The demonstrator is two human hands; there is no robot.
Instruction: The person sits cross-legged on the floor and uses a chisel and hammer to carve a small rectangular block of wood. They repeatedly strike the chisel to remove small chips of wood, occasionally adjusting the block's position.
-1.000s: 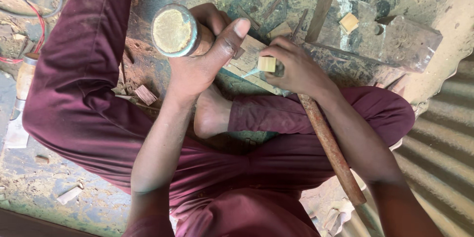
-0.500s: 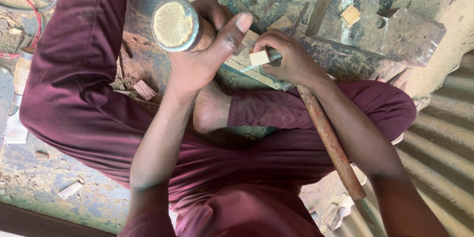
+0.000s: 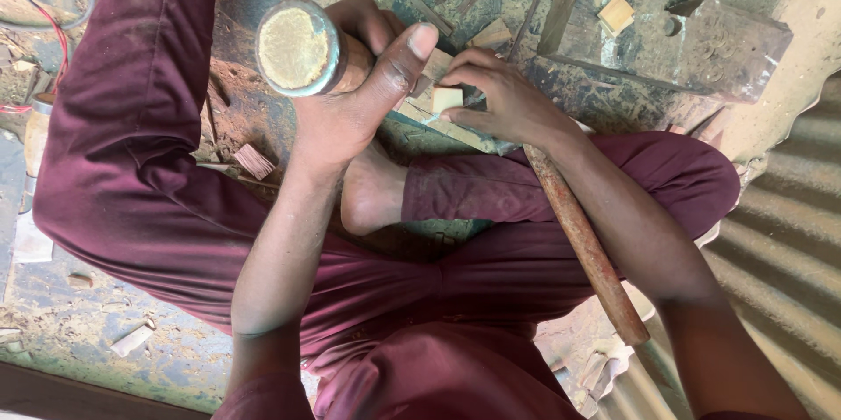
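Head view, only one available.

Left hand (image 3: 350, 113): fingers are wrapped tight round a mallet (image 3: 302, 48), a round wooden head with a metal band, flat pale face turned up toward the camera. The thumb is stretched out straight, pointing toward the other hand.

Right hand (image 3: 508, 105): fingertips are pinched together on a small wood block (image 3: 447, 98), pale and roughly cubic. The block is held against a flat wooden strip (image 3: 455, 133) lying on the ground just under the fingers.

Key relation: the block sits just beyond the left thumb tip, between the two hands, nearly touching it. The mallet head is on the far side of the left fingers from the block, raised. The right hand is the nearer one, already on the block. The strip's long axis runs diagonally from the left fingers out under the right hand.

A long wooden handle (image 3: 583, 245) lies under the right forearm, across the maroon trousers (image 3: 491, 192).

Beyond the right fingers: a heavy stone block (image 3: 701, 43), with a second pale wood cube (image 3: 618, 14) resting on it.

No packages, labels or signs are seen.
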